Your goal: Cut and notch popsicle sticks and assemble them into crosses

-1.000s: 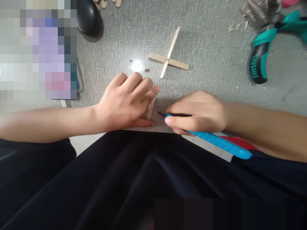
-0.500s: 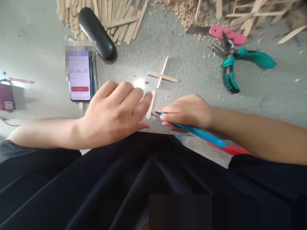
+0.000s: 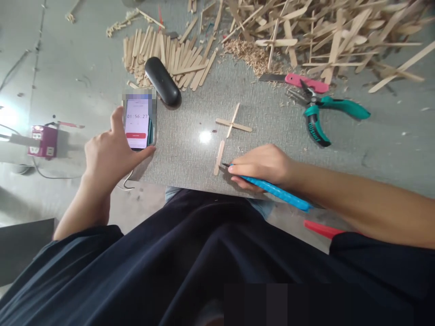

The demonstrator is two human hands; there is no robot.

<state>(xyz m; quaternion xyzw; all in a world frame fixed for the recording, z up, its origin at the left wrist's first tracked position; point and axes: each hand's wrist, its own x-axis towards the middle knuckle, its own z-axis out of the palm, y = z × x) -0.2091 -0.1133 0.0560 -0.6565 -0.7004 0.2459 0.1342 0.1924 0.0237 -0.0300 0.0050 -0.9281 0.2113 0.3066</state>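
My left hand (image 3: pixel 108 151) is at a smartphone (image 3: pixel 137 122) that shows a timer. Its thumb lies along the phone's lower edge and the index finger reaches up the left side, while the other fingers are mostly hidden. In my right hand (image 3: pixel 261 165) is a blue pen (image 3: pixel 277 189), pinched near its thin dark point. That point is beside a short wooden craft stick (image 3: pixel 219 156) lying on the grey table. Just beyond the stick lies a small cross (image 3: pixel 232 123) of two craft sticks.
A black oblong case (image 3: pixel 163 81) lies by a pile of craft sticks (image 3: pixel 142 52). Wood shavings (image 3: pixel 248 54), a pink-handled blade (image 3: pixel 307 83) and teal pliers (image 3: pixel 316 111) lie to the right. Behind them are joined stick pieces (image 3: pixel 336 40). The table's front edge (image 3: pixel 200 189) is close to my body.
My left hand has moved left from beside the short stick to the smartphone. My right hand still holds the pen by the stick. The view has widened and shows more of the table.
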